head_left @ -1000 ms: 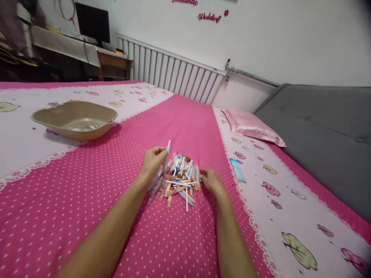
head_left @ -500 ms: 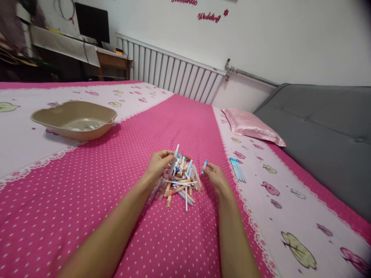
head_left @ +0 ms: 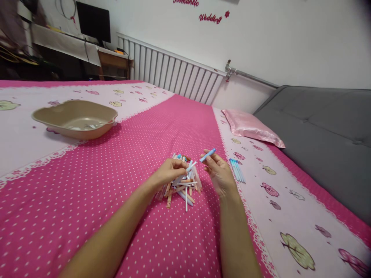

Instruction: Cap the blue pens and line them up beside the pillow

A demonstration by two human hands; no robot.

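Note:
Between the fingertips of my left hand [head_left: 169, 172] is a pale pen part [head_left: 191, 166] with a white tip, aimed up and right. My right hand [head_left: 219, 173] pinches a light blue pen barrel [head_left: 208, 154] with a darker blue end, tilted up to the right. The two parts are close but apart. Under and beside my left hand lies a loose pile of pen parts [head_left: 188, 189], with clear, orange, white and bluish pieces; my hand hides some of it. To the right of my right hand, several blue pens [head_left: 237, 170] rest side by side.
A beige basin [head_left: 75, 133] with small pale pieces inside stands on the bed at the left. A pink pillow [head_left: 252, 127] lies by the grey headboard [head_left: 315, 127]. Behind the bed are a white radiator [head_left: 171, 67] and a desk with a monitor [head_left: 93, 22].
My left hand has moved right over the pile, tilting its pen part from upright toward the right. My right hand has risen slightly and turned, showing more of the blue barrel.

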